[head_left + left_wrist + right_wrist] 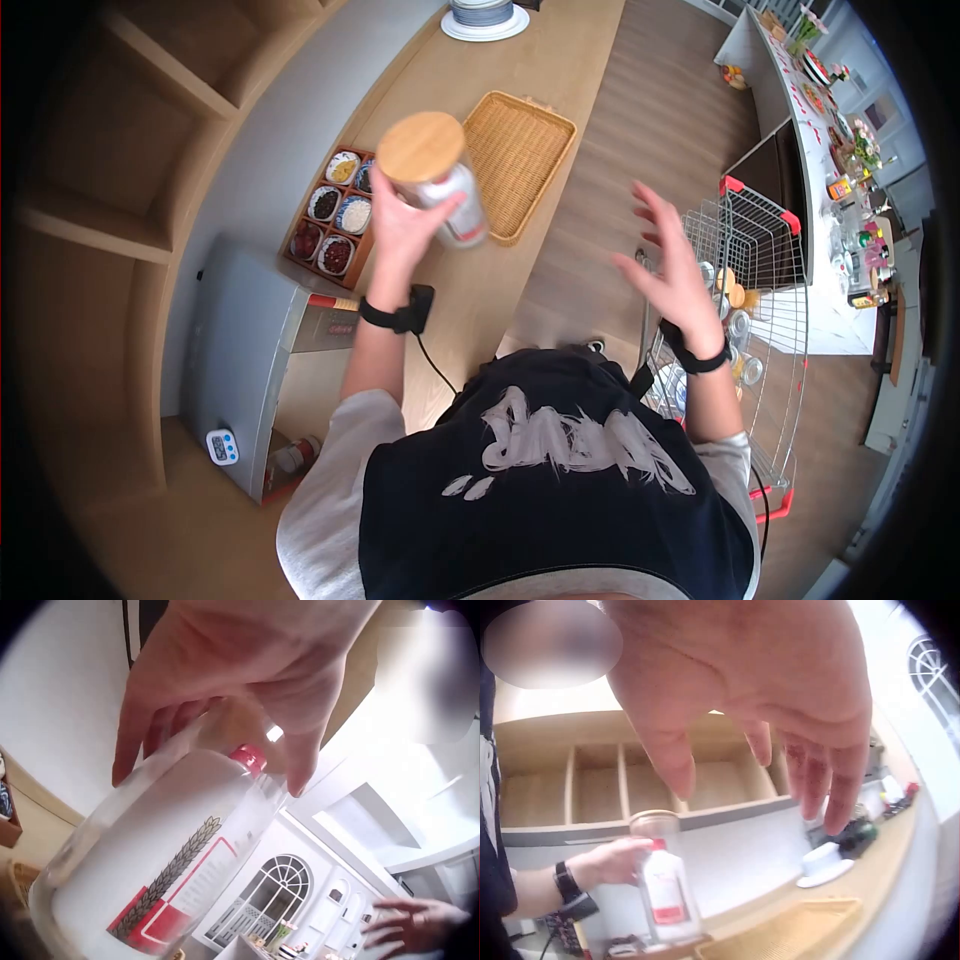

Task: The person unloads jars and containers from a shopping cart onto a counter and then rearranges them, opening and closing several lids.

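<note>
My left hand (pixel 398 228) grips a clear glass jar (pixel 458 195) near its top, thumb on one side and fingers on the other. The jar has a round wooden lid (pixel 422 148). Through its wall in the left wrist view shows a white pack (pixel 169 847) with a red cap (pixel 249 758), a wheat-ear print and a red label. In the head view the jar is over the counter, between a wicker tray (pixel 520 150) and a wooden compartment box (pixel 335 215). My right hand (pixel 678 285) is held in the air beside a shopping cart, fingers spread, holding nothing.
The wire shopping cart (pixel 790 270) on the right holds several lidded jars. White plates (pixel 487 22) are stacked at the counter's far end. A grey cabinet with a small timer (pixel 222 447) is at left, beside wooden shelves (pixel 100 230). A marble-topped island (pixel 840 310) stands beyond the cart.
</note>
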The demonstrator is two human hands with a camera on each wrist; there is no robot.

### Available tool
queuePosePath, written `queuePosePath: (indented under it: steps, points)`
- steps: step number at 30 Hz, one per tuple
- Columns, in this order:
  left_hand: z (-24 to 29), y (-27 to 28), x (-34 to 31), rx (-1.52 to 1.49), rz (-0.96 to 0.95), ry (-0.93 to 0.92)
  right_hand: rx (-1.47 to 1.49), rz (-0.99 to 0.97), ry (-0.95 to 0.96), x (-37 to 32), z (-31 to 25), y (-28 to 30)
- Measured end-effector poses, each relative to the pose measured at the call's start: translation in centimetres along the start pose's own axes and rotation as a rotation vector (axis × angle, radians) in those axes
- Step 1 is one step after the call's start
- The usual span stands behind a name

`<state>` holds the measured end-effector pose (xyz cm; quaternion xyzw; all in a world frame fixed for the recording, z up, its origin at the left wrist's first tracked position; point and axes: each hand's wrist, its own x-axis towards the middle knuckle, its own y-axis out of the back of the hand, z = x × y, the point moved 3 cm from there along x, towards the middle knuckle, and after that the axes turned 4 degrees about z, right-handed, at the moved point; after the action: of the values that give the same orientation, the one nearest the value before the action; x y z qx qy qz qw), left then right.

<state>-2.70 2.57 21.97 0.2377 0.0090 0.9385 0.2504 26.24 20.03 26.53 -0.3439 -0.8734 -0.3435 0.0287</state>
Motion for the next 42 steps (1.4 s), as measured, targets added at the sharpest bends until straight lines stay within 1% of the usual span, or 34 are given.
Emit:
queuePosePath:
  steps: [1,3,4,5,7,9,10,11,12,14,15,17,19,21,23,25,27,29,33,38,41,42]
  points:
    - [-0.2,0.4,1.2,0.016,0.018,-0.006,-0.02,0.013,-0.105,-1.7,2.6,1.0]
    - [-1.6,1.0,3.8,0.139,0.052,-0.035,-0.079,0.085,-0.327,-6.1,8.9,3.0]
    - [-1.1,1.0,5.0,0.203,0.05,-0.022,-0.099,0.122,-0.405,-8.7,11.7,3.9]
    - [-1.8,1.0,6.3,0.199,0.041,-0.023,-0.118,0.164,-0.484,-11.3,14.1,4.8]
    - [-3.6,1.1,9.3,0.079,0.016,-0.005,-0.194,0.206,-0.595,-16.1,17.7,6.3]
    - [-5.0,1.1,11.9,0.12,-0.007,0.011,-0.219,0.241,-0.742,-19.9,18.8,7.4]
    - [-6.1,1.1,13.1,0.086,0.015,0.026,-0.169,0.299,-0.673,-22.4,21.0,7.8]
    - [-7.2,1.1,14.4,0.05,0.038,0.038,-0.171,0.302,-0.686,-24.1,21.2,8.0]
    - [-9.2,1.1,15.6,0.142,0.059,0.004,-0.235,0.298,-0.751,-25.2,21.3,8.2]
    - [-11.4,0.4,17.2,0.164,0.078,0.004,-0.319,0.287,-0.864,-26.4,20.4,8.1]
    - [-12.5,0.1,17.8,0.194,0.104,0.01,-0.323,0.3,-0.87,-27.4,20.5,8.1]
    - [-14.8,-0.6,18.8,0.176,0.107,0.033,-0.27,0.26,-0.916,-29.9,21.2,7.6]
    - [-16.8,-1.1,19.2,0.167,0.11,0.054,-0.249,0.298,-0.947,-31.6,20.8,6.8]
    - [-18.8,-1.4,19.2,0.076,0.148,0.013,-0.221,0.403,-1.011,-33.9,21.4,5.7]
    - [-21.0,-1.4,19.5,0.076,0.14,0.044,-0.233,0.42,-1.016,-36.0,21.9,4.3]
    - [-21.2,-1.1,18.9,0.26,0.193,0.051,-0.201,0.366,-1.026,-36.4,21.2,3.8]
    - [-22.2,-0.9,18.6,0.243,0.186,0.082,-0.261,0.353,-0.987,-36.2,20.7,3.6]
    - [-23.0,-0.6,18.4,0.231,0.172,0.108,-0.229,0.389,-1.026,-36.5,20.5,3.4]
    - [-22.8,-0.4,17.4,0.244,0.145,0.101,-0.242,0.365,-1.054,-35.6,20.3,3.8]
    - [-23.0,0.1,17.0,0.275,0.154,0.105,-0.214,0.356,-1.026,-35.5,21.2,3.9]
    - [-22.7,-0.1,16.5,0.228,0.125,0.116,-0.162,0.376,-1.02,-35.5,21.6,3.8]
    - [-22.8,-0.1,16.5,0.226,0.109,0.082,-0.163,0.357,-1.033,-35.5,21.7,3.8]
